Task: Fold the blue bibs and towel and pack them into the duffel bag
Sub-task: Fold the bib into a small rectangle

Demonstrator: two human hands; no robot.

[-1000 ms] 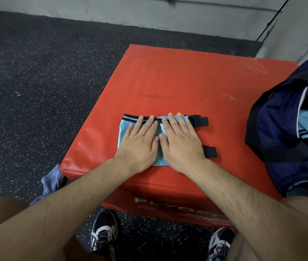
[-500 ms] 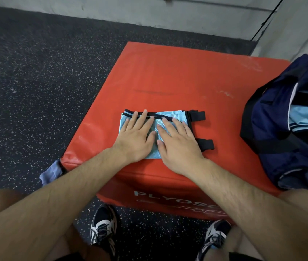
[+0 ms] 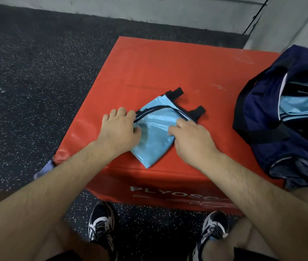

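Note:
A folded light-blue bib (image 3: 154, 134) with black trim and two black straps lies turned at an angle on the red plyo box (image 3: 168, 68). My left hand (image 3: 119, 129) grips its left edge, fingers curled under the fabric. My right hand (image 3: 190, 140) grips its right edge the same way, thumb on top. The navy duffel bag (image 3: 273, 117) sits open on the box's right side, with light-blue fabric (image 3: 301, 104) showing inside it.
A bluish cloth (image 3: 45, 169) hangs at the box's near left corner, mostly hidden. Dark speckled rubber floor lies to the left, a grey wall stands behind. My two shoes (image 3: 100, 223) are planted in front of the box.
Both hands went from pressing flat on the bib to gripping its sides. The bib has turned counter-clockwise, its straps now pointing up and right, and its far end looks lifted.

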